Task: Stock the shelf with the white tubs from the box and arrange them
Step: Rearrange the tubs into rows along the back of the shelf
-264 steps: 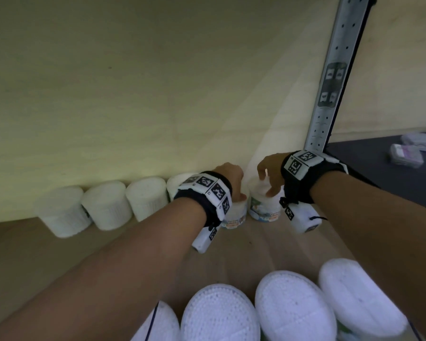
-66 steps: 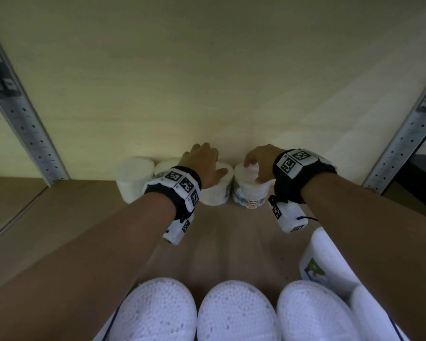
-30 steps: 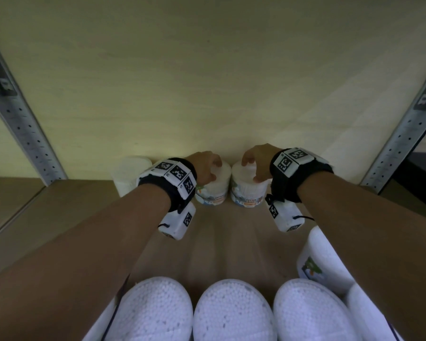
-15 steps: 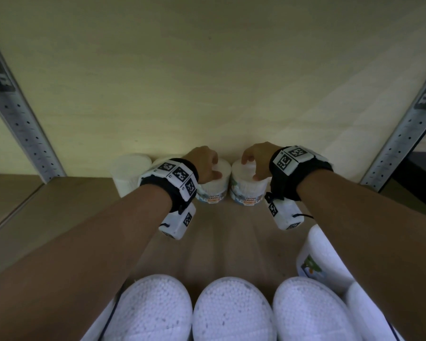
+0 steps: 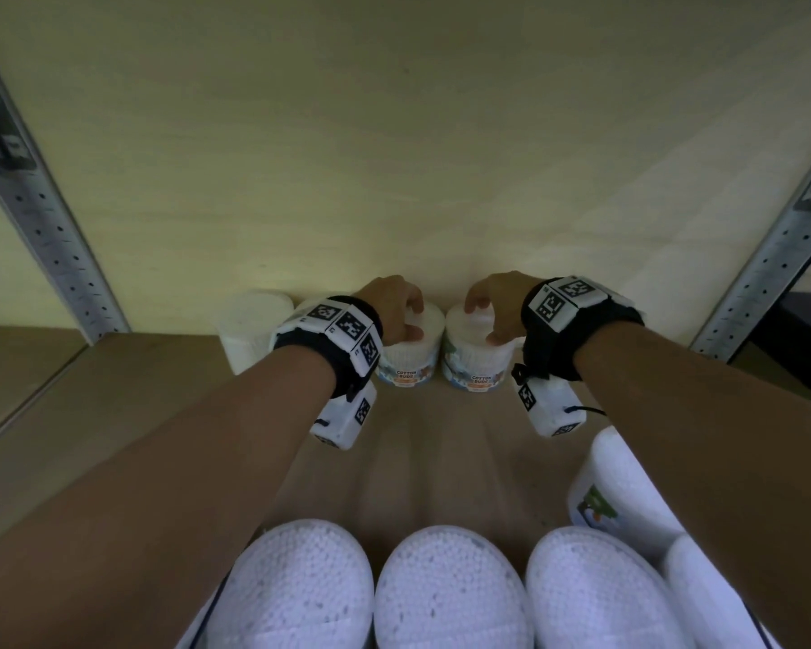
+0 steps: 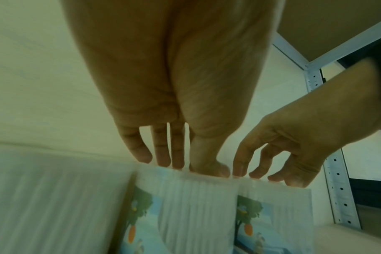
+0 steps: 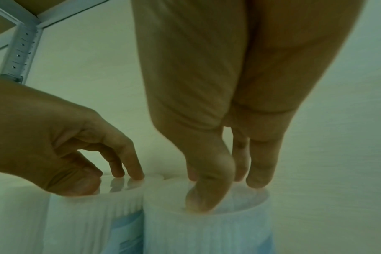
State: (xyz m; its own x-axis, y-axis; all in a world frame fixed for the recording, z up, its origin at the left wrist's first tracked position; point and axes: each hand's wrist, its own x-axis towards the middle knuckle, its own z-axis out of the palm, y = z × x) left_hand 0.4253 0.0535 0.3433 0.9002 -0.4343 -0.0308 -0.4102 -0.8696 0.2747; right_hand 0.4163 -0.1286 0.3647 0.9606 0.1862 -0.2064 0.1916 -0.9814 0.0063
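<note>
Arranging step: left hand (image 5: pixel 392 306) and right hand (image 5: pixel 497 304), each grip curled atop a tub, labels forward; next, release and restock.

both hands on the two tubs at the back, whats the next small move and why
Probably let go and reach for another tub from the near row. The left hand and right hand have fingertips on the lids of two tubs that already stand upright, side by side, labels forward.

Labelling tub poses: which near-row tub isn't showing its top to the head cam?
The tub on the right, beside the right forearm: its picture label and side wall show; the other front tubs show only beaded tops.
</note>
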